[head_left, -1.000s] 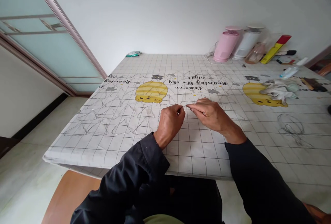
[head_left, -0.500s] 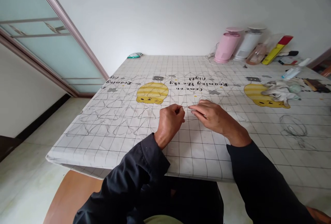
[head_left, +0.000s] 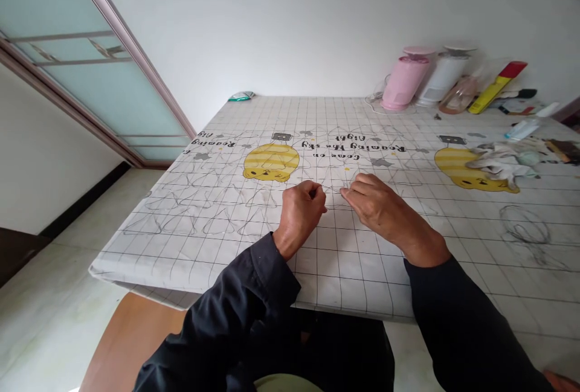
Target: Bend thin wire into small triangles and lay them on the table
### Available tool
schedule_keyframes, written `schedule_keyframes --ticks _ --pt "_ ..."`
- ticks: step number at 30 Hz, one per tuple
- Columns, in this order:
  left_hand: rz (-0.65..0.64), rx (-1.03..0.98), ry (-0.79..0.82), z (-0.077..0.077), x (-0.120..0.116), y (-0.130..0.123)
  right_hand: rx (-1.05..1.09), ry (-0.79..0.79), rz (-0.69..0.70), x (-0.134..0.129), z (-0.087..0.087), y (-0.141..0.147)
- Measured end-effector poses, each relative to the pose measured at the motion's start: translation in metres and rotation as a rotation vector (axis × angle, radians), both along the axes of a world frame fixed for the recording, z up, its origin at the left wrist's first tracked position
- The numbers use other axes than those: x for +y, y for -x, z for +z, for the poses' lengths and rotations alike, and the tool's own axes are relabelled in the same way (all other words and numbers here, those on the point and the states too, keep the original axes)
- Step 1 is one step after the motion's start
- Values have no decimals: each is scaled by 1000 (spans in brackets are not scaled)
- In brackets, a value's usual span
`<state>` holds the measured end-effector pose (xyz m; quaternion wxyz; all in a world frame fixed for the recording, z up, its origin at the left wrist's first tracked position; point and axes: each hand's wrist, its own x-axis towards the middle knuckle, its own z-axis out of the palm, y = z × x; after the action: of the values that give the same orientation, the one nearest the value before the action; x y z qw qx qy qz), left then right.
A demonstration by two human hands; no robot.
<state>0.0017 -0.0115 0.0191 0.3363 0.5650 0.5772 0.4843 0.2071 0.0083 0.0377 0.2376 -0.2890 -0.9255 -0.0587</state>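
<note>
My left hand (head_left: 301,215) is closed in a pinch above the tablecloth, near its middle. Just to the right, my right hand (head_left: 380,208) is also closed, its thumb and forefinger pressed together. A thin wire (head_left: 333,190) runs across the short gap between the two hands; its ends are hidden in the fingers. Left of my hands lie several thin wire pieces bent into triangle-like loops (head_left: 217,223), some overlapping. A loose coil of wire (head_left: 525,226) rests on the cloth at the right.
The checked tablecloth (head_left: 353,283) covers the table. At the back right stand a pink cylinder (head_left: 405,81), a white cylinder (head_left: 441,81), a bottle (head_left: 460,95) and a yellow-red box (head_left: 497,87). A crumpled pale cloth (head_left: 507,161) lies nearer. A green packet (head_left: 241,96) sits at the back edge.
My right hand has drawn a little to the right, so the gap between the hands is wider, and its fingers are more curled. My left hand has barely moved; the view has shifted slightly.
</note>
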Motion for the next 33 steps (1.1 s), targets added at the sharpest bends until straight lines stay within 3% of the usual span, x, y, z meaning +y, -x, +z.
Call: schedule_keyframes --ticks 12,16,20,23,27,29,33 --pt "18 -161 88 4 1 4 74 63 14 4 6 -15" --pt "63 -242 76 4 4 8 197 21 -83 6 10 -28" --pt "106 -364 72 8 8 11 492 4 -302 11 7 -37" --pt "107 -446 65 12 8 10 657 340 -422 14 -3 -31" --pt "33 -535 83 12 5 5 779 956 -325 15 -16 -7" --pt "-38 -578 102 12 3 3 889 1078 -239 13 -18 5" --pt "-143 -614 143 13 1 3 1076 1106 -132 9 -14 13"
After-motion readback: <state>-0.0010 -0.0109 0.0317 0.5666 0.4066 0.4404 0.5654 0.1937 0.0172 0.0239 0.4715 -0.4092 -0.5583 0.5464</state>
